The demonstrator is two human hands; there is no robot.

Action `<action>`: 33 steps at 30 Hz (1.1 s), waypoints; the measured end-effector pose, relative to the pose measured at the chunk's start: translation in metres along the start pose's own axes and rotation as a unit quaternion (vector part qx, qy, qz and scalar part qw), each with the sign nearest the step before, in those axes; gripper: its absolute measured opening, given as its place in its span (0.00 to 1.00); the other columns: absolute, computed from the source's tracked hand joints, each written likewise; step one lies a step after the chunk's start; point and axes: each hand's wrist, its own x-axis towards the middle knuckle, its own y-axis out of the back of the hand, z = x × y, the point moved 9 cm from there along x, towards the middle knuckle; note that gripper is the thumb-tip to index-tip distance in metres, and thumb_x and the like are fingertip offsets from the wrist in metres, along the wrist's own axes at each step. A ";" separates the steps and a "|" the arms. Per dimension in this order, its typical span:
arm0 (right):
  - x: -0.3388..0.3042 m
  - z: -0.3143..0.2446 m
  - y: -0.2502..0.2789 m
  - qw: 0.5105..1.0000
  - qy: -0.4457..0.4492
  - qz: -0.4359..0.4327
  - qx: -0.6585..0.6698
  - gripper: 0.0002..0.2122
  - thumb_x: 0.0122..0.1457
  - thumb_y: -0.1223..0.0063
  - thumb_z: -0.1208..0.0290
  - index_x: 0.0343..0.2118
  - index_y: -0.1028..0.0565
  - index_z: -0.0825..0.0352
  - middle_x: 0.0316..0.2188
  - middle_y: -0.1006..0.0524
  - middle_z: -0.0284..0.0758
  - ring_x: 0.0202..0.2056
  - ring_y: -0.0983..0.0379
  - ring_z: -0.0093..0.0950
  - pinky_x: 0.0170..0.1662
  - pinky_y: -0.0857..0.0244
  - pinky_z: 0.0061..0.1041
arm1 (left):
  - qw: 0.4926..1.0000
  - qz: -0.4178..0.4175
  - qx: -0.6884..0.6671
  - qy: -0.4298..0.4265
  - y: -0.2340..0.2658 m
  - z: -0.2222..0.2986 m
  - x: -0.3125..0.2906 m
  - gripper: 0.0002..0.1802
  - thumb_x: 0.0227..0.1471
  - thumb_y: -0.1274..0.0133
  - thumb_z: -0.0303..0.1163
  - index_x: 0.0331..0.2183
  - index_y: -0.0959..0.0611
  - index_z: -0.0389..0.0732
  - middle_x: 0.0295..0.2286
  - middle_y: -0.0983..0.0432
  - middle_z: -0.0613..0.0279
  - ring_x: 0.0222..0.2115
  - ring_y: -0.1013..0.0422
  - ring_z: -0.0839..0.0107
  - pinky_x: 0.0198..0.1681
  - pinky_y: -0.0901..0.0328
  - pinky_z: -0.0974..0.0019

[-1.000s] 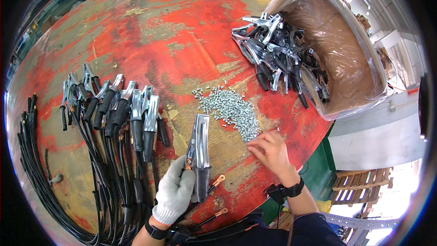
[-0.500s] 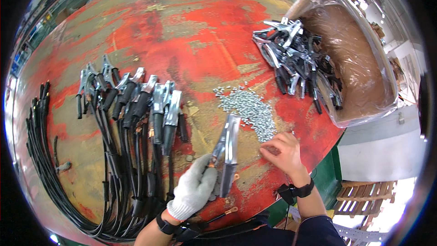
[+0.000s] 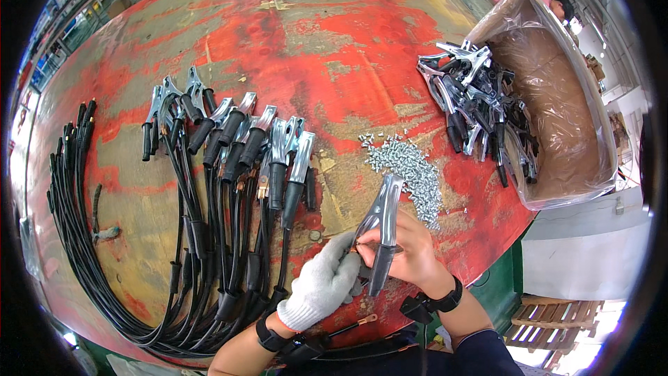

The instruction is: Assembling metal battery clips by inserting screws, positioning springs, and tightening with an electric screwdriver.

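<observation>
My left hand [image 3: 320, 284], in a white knit glove, is closed around a silver spring clamp [image 3: 387, 212] with black handle sleeves. The clamp stands jaws up over the near edge of the table. A bit of copper, seemingly a cable lug [image 3: 353, 249], shows beside the gloved fingertips. My bare right hand [image 3: 419, 254] reaches behind the clamp, thumb and finger pinched close to that copper piece. Whatever the pinch holds is too small or hidden to see. Just beyond the clamp lies a heap of small silver screws [image 3: 407, 170].
Left of my hands, several clamps [image 3: 254, 139] lie attached to black cables [image 3: 167, 338] that curve along the near edge. More cable ends [image 3: 69, 160] lie far left. At right, a plastic-lined carton [image 3: 557, 111] on its side spills loose clamps [image 3: 473, 101]. Another lug-ended cable [image 3: 365, 320] lies near me.
My right hand has left the edge of the screw heap and come left to the clamp, pinching beside the copper piece. The left hand still holds the clamp. The whole view has shifted slightly.
</observation>
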 end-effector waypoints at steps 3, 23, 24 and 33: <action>0.000 -0.003 0.000 1.000 0.014 0.007 -0.019 0.13 0.37 0.31 0.75 0.28 0.21 0.59 0.27 0.24 0.30 0.28 0.27 0.31 0.30 0.34 0.27 | 1.000 -0.002 0.010 -0.017 0.001 0.001 0.000 0.18 0.57 0.59 0.26 0.49 0.30 0.33 0.21 0.29 0.64 0.16 0.34 0.81 0.19 0.37 0.74; -0.010 0.002 -0.002 1.000 0.008 0.007 -0.027 0.12 0.39 0.31 0.76 0.30 0.21 0.59 0.26 0.24 0.32 0.27 0.26 0.32 0.27 0.34 0.28 | 0.995 0.035 0.058 -0.074 0.004 -0.004 0.002 0.20 0.57 0.56 0.27 0.52 0.30 0.38 0.23 0.24 0.63 0.19 0.29 0.80 0.21 0.33 0.74; -0.011 0.002 -0.002 0.999 0.007 0.017 -0.031 0.13 0.40 0.32 0.77 0.30 0.21 0.59 0.26 0.24 0.32 0.26 0.26 0.32 0.27 0.34 0.28 | 0.998 0.029 0.024 -0.055 0.003 -0.006 0.002 0.20 0.56 0.56 0.27 0.52 0.30 0.37 0.22 0.25 0.63 0.19 0.29 0.80 0.20 0.34 0.75; -0.016 0.008 0.000 0.999 -0.024 0.036 0.007 0.15 0.39 0.31 0.78 0.33 0.21 0.61 0.28 0.24 0.33 0.26 0.25 0.32 0.26 0.34 0.27 | 0.998 0.019 0.050 -0.020 -0.001 -0.001 0.002 0.20 0.57 0.57 0.29 0.52 0.31 0.38 0.22 0.25 0.63 0.19 0.29 0.79 0.21 0.33 0.73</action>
